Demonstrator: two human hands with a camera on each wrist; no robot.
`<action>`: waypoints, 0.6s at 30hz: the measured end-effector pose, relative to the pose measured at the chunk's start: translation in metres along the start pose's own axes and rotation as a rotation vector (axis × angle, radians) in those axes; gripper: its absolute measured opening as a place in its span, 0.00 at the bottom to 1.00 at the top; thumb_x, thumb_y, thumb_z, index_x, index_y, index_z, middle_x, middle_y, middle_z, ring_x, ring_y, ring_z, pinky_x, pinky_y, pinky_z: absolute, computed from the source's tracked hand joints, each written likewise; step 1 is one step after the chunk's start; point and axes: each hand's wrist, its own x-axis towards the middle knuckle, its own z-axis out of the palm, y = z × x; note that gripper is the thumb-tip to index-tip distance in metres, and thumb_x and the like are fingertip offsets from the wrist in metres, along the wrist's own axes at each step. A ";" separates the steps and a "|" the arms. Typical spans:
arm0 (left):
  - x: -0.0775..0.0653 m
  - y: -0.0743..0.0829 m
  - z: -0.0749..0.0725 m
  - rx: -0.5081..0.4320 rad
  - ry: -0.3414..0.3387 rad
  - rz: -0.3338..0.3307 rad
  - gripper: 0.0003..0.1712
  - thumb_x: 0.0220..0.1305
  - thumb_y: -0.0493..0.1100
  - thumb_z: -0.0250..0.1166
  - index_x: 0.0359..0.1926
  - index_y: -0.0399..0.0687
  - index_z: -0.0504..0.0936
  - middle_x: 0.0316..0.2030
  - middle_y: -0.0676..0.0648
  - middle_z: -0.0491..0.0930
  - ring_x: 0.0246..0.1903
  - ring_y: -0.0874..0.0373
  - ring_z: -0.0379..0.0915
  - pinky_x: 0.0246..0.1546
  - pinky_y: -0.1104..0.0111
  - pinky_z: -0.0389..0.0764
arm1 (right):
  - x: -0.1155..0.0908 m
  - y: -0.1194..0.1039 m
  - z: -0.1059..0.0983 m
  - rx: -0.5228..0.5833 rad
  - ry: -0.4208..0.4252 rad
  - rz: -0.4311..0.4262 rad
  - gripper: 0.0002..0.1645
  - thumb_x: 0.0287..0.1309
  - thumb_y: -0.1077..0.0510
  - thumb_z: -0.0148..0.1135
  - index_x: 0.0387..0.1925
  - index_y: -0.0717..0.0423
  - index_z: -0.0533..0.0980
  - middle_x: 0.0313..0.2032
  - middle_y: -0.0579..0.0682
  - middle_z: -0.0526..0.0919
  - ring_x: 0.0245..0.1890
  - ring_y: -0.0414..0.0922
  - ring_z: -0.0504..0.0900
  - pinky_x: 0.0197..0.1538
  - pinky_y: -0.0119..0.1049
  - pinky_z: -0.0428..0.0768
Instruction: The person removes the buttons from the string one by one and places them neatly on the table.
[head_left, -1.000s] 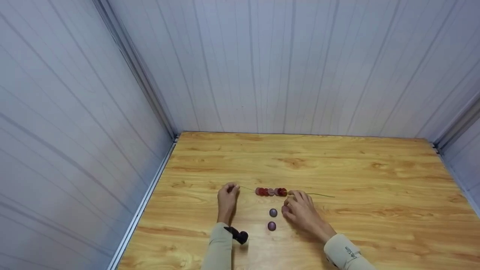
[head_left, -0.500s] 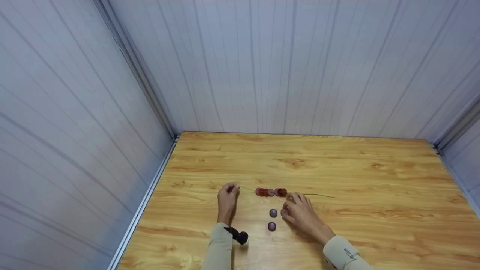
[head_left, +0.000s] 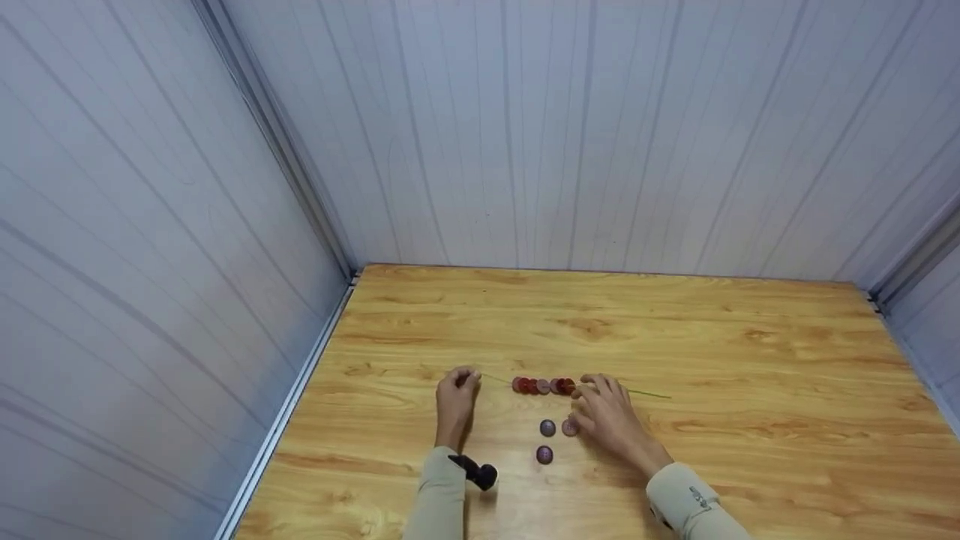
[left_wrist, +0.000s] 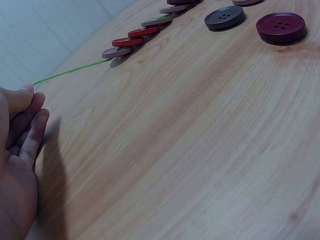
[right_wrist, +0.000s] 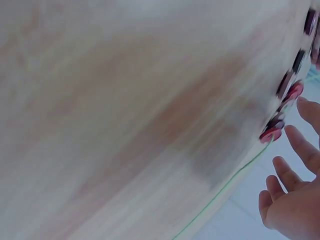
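Note:
My left hand (head_left: 455,403) pinches the end of a green string (left_wrist: 72,70) between thumb and fingertips. Several overlapping red, pink and dark buttons are threaded on that string; a red button (left_wrist: 127,42) shows near the left end. My right hand (head_left: 613,421) hovers at the row's right end, its fingers loosely spread and gripping nothing. Close by its thumb, a loose pink button (head_left: 570,427) lies on the table. A grey button (left_wrist: 225,18) sits just left of the pink one, and a maroon button (left_wrist: 281,27) lies nearer to me.
The string's free tail (right_wrist: 220,192) runs out to the right beyond my right hand. All this lies on a wood-grain table (head_left: 712,345), with pale panelled walls (head_left: 555,135) at its back and sides. A black wrist camera (head_left: 480,474) sticks out from the left sleeve.
The pink button, earlier under my right fingers, now lies beside the grey one. My right hand has let go of it and shifted slightly right. The left hand stays put.

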 end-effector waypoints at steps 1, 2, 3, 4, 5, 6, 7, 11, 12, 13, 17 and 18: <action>0.000 0.000 0.000 -0.009 -0.005 -0.004 0.06 0.63 0.38 0.64 0.36 0.37 0.83 0.33 0.43 0.82 0.35 0.58 0.76 0.40 0.67 0.77 | 0.002 0.002 0.000 0.004 0.008 0.012 0.16 0.55 0.53 0.69 0.43 0.55 0.78 0.57 0.58 0.72 0.60 0.58 0.64 0.63 0.58 0.59; -0.001 0.000 0.000 -0.020 -0.011 -0.007 0.07 0.64 0.37 0.63 0.36 0.36 0.83 0.34 0.43 0.82 0.35 0.57 0.76 0.40 0.67 0.77 | 0.004 0.003 0.000 0.004 0.017 0.022 0.17 0.54 0.53 0.69 0.44 0.55 0.78 0.57 0.58 0.72 0.60 0.58 0.64 0.62 0.58 0.59; -0.001 0.000 0.000 -0.028 -0.015 -0.010 0.07 0.64 0.37 0.63 0.36 0.36 0.83 0.34 0.43 0.82 0.35 0.56 0.76 0.40 0.66 0.78 | 0.006 0.005 0.000 0.007 0.021 0.035 0.18 0.54 0.53 0.69 0.45 0.55 0.77 0.57 0.58 0.72 0.60 0.58 0.64 0.62 0.58 0.59; -0.002 0.000 0.000 -0.038 -0.020 -0.013 0.07 0.64 0.37 0.63 0.37 0.36 0.82 0.34 0.42 0.82 0.35 0.56 0.76 0.40 0.66 0.78 | 0.008 0.006 0.001 0.012 0.027 0.043 0.19 0.54 0.54 0.69 0.46 0.56 0.77 0.56 0.58 0.72 0.60 0.58 0.64 0.62 0.57 0.59; -0.002 0.000 -0.001 -0.043 -0.024 -0.016 0.07 0.64 0.37 0.63 0.37 0.36 0.82 0.34 0.42 0.82 0.35 0.55 0.76 0.40 0.65 0.79 | 0.010 0.007 0.002 0.015 0.033 0.051 0.20 0.54 0.54 0.69 0.47 0.57 0.77 0.56 0.57 0.73 0.60 0.58 0.64 0.62 0.57 0.59; -0.002 0.000 -0.001 -0.050 -0.028 -0.023 0.07 0.64 0.37 0.63 0.37 0.36 0.82 0.34 0.42 0.82 0.35 0.55 0.77 0.40 0.65 0.79 | 0.012 0.008 0.003 0.018 0.037 0.057 0.21 0.54 0.54 0.69 0.48 0.57 0.76 0.55 0.57 0.73 0.60 0.58 0.64 0.61 0.57 0.60; -0.002 0.001 -0.001 -0.056 -0.030 -0.027 0.07 0.64 0.38 0.62 0.37 0.37 0.82 0.34 0.42 0.81 0.35 0.54 0.77 0.40 0.65 0.79 | 0.014 0.009 0.004 0.019 0.043 0.060 0.21 0.54 0.54 0.70 0.48 0.57 0.76 0.55 0.57 0.73 0.59 0.58 0.65 0.61 0.57 0.60; -0.001 -0.001 -0.001 -0.044 -0.024 -0.024 0.06 0.64 0.38 0.63 0.36 0.38 0.82 0.34 0.44 0.82 0.35 0.55 0.76 0.39 0.66 0.78 | 0.021 0.011 0.006 0.048 0.038 0.089 0.22 0.55 0.54 0.69 0.51 0.57 0.76 0.55 0.57 0.73 0.60 0.58 0.64 0.60 0.57 0.61; -0.001 -0.001 -0.001 -0.043 -0.023 -0.025 0.06 0.64 0.38 0.63 0.36 0.38 0.82 0.33 0.44 0.82 0.34 0.56 0.76 0.39 0.67 0.78 | 0.022 0.011 0.007 0.052 0.034 0.096 0.22 0.55 0.54 0.69 0.51 0.56 0.77 0.55 0.58 0.73 0.60 0.58 0.64 0.60 0.57 0.61; 0.000 -0.001 0.000 -0.044 -0.022 -0.026 0.05 0.63 0.38 0.63 0.35 0.38 0.82 0.33 0.44 0.81 0.34 0.56 0.76 0.39 0.67 0.78 | 0.023 0.012 0.007 0.054 0.028 0.104 0.22 0.55 0.54 0.69 0.51 0.56 0.77 0.55 0.58 0.73 0.60 0.58 0.64 0.60 0.57 0.61; 0.000 -0.001 0.000 -0.046 -0.023 -0.018 0.06 0.63 0.37 0.63 0.35 0.37 0.82 0.33 0.44 0.81 0.34 0.56 0.76 0.38 0.68 0.78 | 0.029 0.012 0.010 0.061 0.004 0.126 0.22 0.55 0.52 0.69 0.50 0.54 0.78 0.55 0.58 0.73 0.60 0.58 0.64 0.61 0.57 0.60; 0.000 -0.001 0.000 -0.044 -0.024 -0.016 0.06 0.64 0.37 0.63 0.35 0.37 0.82 0.32 0.44 0.81 0.34 0.57 0.76 0.37 0.68 0.78 | 0.030 0.012 0.011 0.061 0.003 0.128 0.21 0.55 0.52 0.69 0.50 0.54 0.78 0.55 0.58 0.73 0.59 0.58 0.64 0.60 0.57 0.61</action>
